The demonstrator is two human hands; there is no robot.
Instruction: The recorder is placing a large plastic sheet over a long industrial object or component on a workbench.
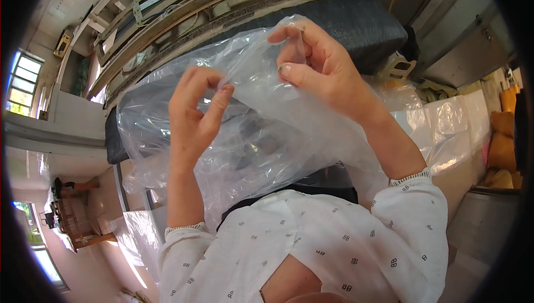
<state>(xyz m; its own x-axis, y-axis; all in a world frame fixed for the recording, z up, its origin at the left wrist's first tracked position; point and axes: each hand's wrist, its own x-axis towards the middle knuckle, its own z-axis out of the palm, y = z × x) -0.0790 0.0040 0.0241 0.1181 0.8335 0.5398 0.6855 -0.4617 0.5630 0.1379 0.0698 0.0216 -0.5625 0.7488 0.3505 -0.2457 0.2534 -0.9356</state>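
Nearest the camera, white patterned sleeves point(356, 236) lead up to the left hand point(194, 111) and right hand point(317, 63), each pinching the upper edge of a crinkled clear plastic bag point(261, 136) (held up in the air), with a dark grey padded tabletop point(356, 25) behind it.

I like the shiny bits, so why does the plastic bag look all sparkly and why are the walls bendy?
In the head view, daylight from the windows glints off the wrinkles of the clear plastic bag pinched by the left hand and right hand; the fisheye lens bends straight edges near the rim; the corners are black; the hands look sharp.
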